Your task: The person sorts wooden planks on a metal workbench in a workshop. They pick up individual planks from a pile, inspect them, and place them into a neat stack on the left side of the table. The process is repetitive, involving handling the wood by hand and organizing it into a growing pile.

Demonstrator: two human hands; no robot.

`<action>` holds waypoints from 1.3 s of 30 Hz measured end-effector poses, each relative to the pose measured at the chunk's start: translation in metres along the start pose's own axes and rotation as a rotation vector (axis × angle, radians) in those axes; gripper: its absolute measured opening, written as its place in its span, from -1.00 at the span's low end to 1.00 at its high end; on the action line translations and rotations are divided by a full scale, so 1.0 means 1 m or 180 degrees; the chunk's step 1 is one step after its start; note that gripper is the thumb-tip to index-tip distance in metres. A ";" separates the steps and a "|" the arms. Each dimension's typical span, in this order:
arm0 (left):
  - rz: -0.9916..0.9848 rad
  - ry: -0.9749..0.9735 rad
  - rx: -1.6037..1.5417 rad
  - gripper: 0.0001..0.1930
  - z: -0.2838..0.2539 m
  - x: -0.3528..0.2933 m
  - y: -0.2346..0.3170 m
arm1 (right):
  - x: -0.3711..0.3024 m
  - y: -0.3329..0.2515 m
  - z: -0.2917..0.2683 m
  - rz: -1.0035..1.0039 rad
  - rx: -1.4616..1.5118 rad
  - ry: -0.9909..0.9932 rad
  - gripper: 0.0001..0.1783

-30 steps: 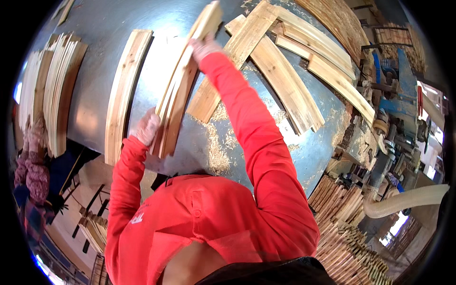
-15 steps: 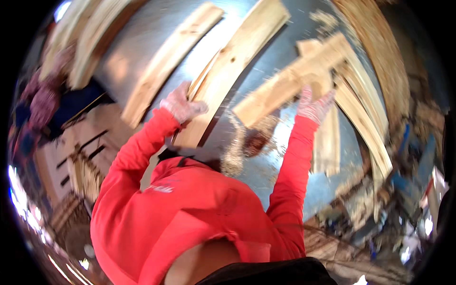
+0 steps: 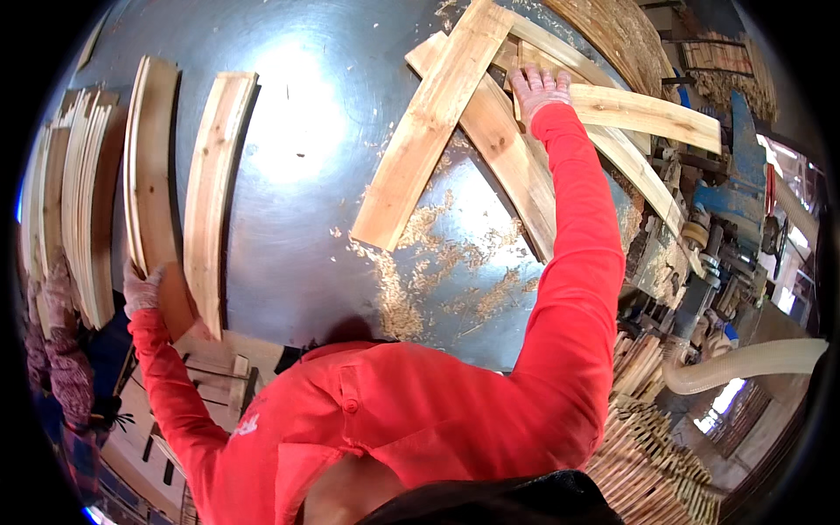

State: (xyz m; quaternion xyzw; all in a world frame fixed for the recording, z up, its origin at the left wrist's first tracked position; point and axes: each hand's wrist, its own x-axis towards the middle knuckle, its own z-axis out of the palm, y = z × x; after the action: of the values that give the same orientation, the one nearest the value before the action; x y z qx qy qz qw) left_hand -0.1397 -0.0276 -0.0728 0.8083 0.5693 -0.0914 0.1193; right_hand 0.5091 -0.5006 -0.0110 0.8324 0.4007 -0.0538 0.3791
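Note:
My left hand [image 3: 143, 289], in a pale glove, is closed around the near end of a stacked pair of wooden boards [image 3: 157, 166] at the left of the metal table [image 3: 306, 227]. Just right of that pair lies another wooden board [image 3: 213, 192]. My right arm reaches far forward, and its gloved hand [image 3: 540, 87] rests with outstretched fingers on a loose pile at the far right. Beside its fingers a short plank [image 3: 652, 114] points right. A slanted plank [image 3: 433, 127] and a knotted plank [image 3: 507, 149] cross left of that hand.
Wood shavings [image 3: 398, 302] litter the table's near middle. Another person's gloved hands [image 3: 58, 293] are at a board stack [image 3: 87, 201] on the far left. To the right stand blue machinery [image 3: 735, 192], a pale hose [image 3: 744, 366] and stacked wood strips [image 3: 656, 459].
The view has shifted. My left hand has moved out to the left, to the boards near the other person's stack. My right hand has reached farther forward over the pile.

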 end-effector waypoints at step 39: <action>0.0996 -0.2561 -0.3764 -0.18 -0.070 0.012 0.033 | -0.071 -0.459 -0.290 -0.1141 0.4943 0.2169 0.06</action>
State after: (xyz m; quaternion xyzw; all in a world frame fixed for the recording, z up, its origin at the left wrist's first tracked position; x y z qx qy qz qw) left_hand -0.1042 -0.0065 -0.0064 0.5846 0.3135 -0.0404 0.7472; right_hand 0.0743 -0.1702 -0.0481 0.7507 0.4675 -0.1188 -0.4515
